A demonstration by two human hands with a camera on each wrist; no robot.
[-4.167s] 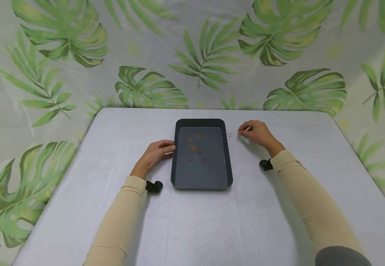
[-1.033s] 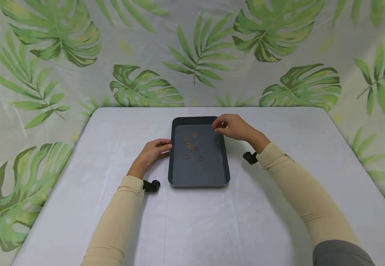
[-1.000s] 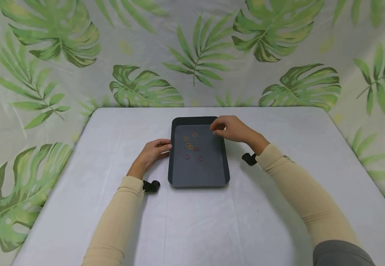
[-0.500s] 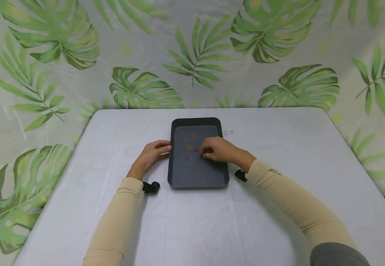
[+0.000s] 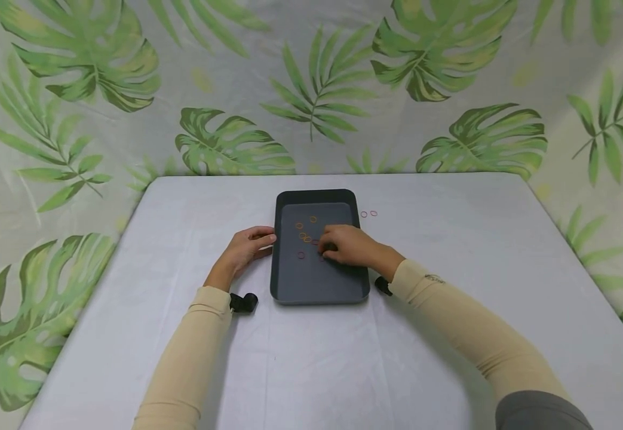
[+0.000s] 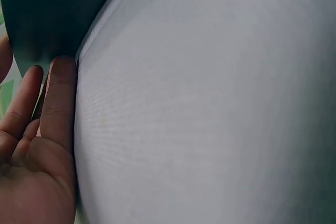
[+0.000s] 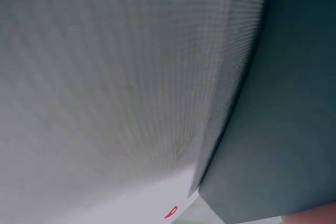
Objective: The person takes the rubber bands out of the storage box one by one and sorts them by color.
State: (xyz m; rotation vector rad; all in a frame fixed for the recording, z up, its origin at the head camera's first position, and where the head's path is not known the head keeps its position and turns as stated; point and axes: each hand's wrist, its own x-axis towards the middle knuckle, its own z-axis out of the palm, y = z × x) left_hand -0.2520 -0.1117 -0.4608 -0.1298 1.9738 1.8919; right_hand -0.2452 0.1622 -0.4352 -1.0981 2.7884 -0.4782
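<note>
near edge: the grey tray (image 5: 319,297) lies flat on the white-covered table (image 5: 316,364), its near rim unheld; should the left-side push exceed the grip of the cloth, the tray could slide or turn.

middle, left: the left hand (image 5: 246,248) is relaxed, its extended fingers touching the outer left wall; uneven pressure here would be the likely cause of such a shift.

middle, inside the tray: one red ring (image 5: 301,255) lies to the left. the right hand (image 5: 349,245) reaches over the right wall, fingers curled down beside a second red ring (image 5: 321,259); whether they pinch it cannot be told. a thin ring on a smooth floor may skid or spring from the fingertips. a third red ring (image 5: 315,242), just beyond, could be dragged along by the knuckles.

farther in: two orange rings (image 5: 305,237) lie touching or nearly so, and might be lifted together by mistake; two more (image 5: 298,226) (image 5: 313,219) lie apart.

far right, outside the tray: two red rings (image 5: 368,214) sit side by side; a returning sleeve or wrist could brush them.
</note>
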